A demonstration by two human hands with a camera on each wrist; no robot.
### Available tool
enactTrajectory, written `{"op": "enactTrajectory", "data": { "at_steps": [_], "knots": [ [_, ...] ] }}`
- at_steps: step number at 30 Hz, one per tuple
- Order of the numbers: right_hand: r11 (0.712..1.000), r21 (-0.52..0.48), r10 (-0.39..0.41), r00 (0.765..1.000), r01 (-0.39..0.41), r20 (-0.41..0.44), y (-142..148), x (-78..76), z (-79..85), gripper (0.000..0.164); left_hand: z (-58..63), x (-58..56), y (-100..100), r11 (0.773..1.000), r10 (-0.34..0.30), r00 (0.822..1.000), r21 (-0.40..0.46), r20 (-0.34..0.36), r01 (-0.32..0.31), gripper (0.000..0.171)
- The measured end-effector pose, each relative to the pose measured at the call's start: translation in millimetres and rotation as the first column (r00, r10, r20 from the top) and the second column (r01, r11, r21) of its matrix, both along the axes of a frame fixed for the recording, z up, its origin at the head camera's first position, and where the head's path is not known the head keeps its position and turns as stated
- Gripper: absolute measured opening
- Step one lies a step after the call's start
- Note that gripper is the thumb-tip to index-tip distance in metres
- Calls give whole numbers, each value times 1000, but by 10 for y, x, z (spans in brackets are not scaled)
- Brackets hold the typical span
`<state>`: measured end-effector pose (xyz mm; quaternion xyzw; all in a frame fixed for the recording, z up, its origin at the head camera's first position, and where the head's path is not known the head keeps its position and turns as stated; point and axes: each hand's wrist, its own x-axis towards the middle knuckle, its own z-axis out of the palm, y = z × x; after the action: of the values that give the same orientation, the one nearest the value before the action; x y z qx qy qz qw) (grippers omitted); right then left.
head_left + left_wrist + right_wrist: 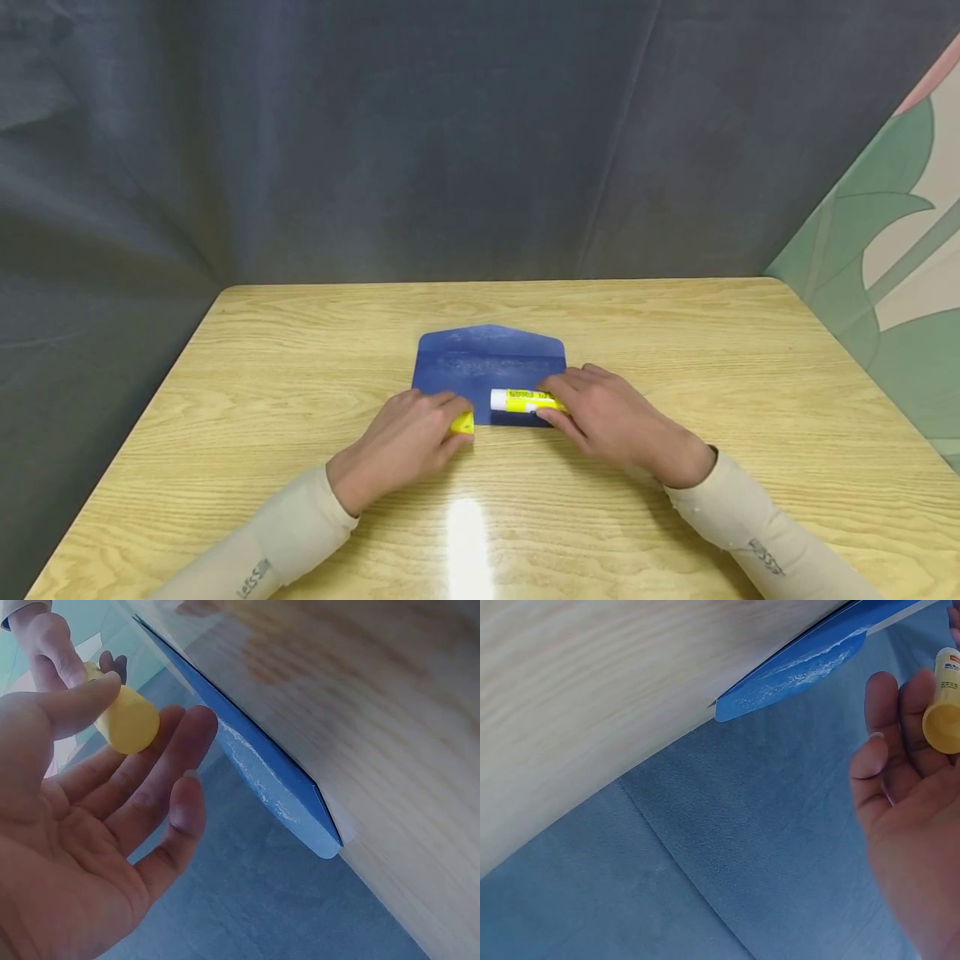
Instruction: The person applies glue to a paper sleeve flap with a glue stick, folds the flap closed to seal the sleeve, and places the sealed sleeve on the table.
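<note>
Left hand (411, 435) pinches a small yellow cap (462, 423) between thumb and fingers, beside the near left part of a blue envelope (450, 372). Right hand (609, 414) grips a yellow glue stick (520, 401), white end toward the cap, the two apart; the stick is held above the envelope's near right part. Envelope lies on the wood-grain table (247, 392), flap unfolded toward the dark curtain (450, 150), whitish smears on flap and body.
</note>
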<state>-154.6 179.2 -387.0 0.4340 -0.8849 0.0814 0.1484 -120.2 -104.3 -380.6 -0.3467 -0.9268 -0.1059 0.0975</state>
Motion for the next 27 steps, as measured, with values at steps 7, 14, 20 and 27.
{"op": "enactTrajectory", "data": {
  "at_steps": [7,14,20,27],
  "knots": [
    [1000,-1,-23,1000,23,-13,3,-7,5,28,-1,2,6,1000,10,1000,12,16,-10,24],
    [999,6,-35,999,36,-15,8,-5,1,29,-11,5,-1,1000,10,999,19,43,-11,24],
    [999,20,-40,999,40,-8,-2,-4,-2,28,-15,-18,-19,999,-8,998,-53,62,11,25],
    [999,24,-38,999,38,3,-8,7,-6,27,5,-56,-39,996,32,991,-88,133,-20,25]
  ]
}}
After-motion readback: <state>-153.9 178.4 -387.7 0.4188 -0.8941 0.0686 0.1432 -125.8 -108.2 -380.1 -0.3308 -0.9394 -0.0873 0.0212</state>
